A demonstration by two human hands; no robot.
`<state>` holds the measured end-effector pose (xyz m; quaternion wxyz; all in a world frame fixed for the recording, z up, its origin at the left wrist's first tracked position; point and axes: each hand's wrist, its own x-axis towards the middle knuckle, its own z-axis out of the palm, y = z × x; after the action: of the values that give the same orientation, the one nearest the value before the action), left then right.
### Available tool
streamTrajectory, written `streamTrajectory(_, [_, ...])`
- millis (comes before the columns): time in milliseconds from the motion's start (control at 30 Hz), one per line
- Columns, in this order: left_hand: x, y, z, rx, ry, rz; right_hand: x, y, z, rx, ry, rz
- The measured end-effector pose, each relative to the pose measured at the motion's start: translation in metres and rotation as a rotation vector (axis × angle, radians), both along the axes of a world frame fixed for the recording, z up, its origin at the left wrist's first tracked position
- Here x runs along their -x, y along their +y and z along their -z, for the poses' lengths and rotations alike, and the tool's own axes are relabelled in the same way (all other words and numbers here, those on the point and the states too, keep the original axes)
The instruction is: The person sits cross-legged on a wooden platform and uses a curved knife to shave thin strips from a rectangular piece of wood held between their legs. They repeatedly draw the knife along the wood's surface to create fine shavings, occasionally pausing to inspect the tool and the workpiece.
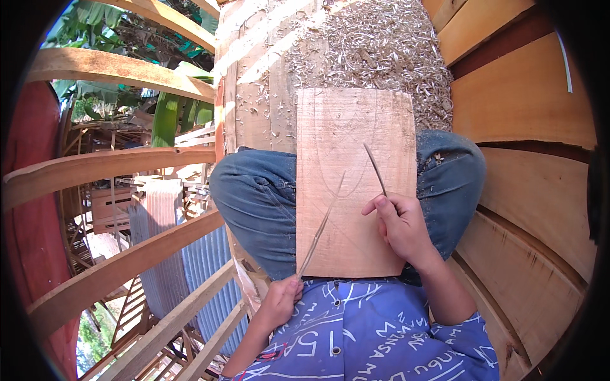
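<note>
A pale wooden board (330,140) lies across my lap, with curved grain lines on its face. Near its lower left corner, my left hand (281,300) pinches the lower end of a thin, light-brown split strip (321,227), perhaps bamboo. From there the strip slants up and right over the board. My right hand (405,227), above the board's right side, is closed around a knife with a narrow, slightly curved dark blade (375,166) pointing up and left. Its handle is hidden in my fist. Blade and strip are apart.
Curly shavings (381,44) cover much of the plank floor (251,95) ahead. A slatted wooden railing (127,162) runs along my left, with corrugated sheets (213,286) beyond and below it. Close on my right stands a plank wall (521,95). My bent knees (257,197) flank the board.
</note>
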<state>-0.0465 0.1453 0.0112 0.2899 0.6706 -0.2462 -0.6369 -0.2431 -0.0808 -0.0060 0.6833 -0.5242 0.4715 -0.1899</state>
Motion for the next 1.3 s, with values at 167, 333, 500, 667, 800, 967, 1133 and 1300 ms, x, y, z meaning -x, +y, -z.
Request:
streamTrajectory(167, [-0.006, 0.006, 0.013, -0.013, 0.029, -0.079, -0.004, 0.002, 0.001, 0.027, 0.017, -0.058])
streamTrajectory(333, [-0.011, 0.017, 0.040, 0.015, 0.114, -0.106, -0.011, 0.000, -0.008, 0.143, 0.126, -0.123])
streamTrajectory(500, [-0.025, 0.019, 0.058, 0.024, 0.358, -0.139, -0.014, 0.000, -0.005, 0.325, 0.243, -0.230])
streamTrajectory(667, [-0.044, 0.003, 0.059, -0.133, 0.561, -0.059, -0.029, -0.001, -0.005, 0.602, 0.407, -0.368])
streamTrajectory(800, [-0.064, -0.001, 0.065, -0.238, 0.797, -0.007, -0.038, -0.008, -0.007, 0.668, 0.504, -0.475])
streamTrajectory(967, [-0.080, -0.001, 0.073, -0.298, 1.049, -0.004, -0.023, -0.020, -0.013, 0.498, 0.640, -0.428])
streamTrajectory(1133, [-0.086, -0.003, 0.069, -0.339, 1.173, 0.020, -0.006, -0.021, -0.016, 0.430, 0.681, -0.319])
streamTrajectory(1300, [-0.073, -0.003, 0.047, -0.410, 1.039, 0.199, 0.010, -0.020, -0.017, 0.498, 0.654, -0.236])
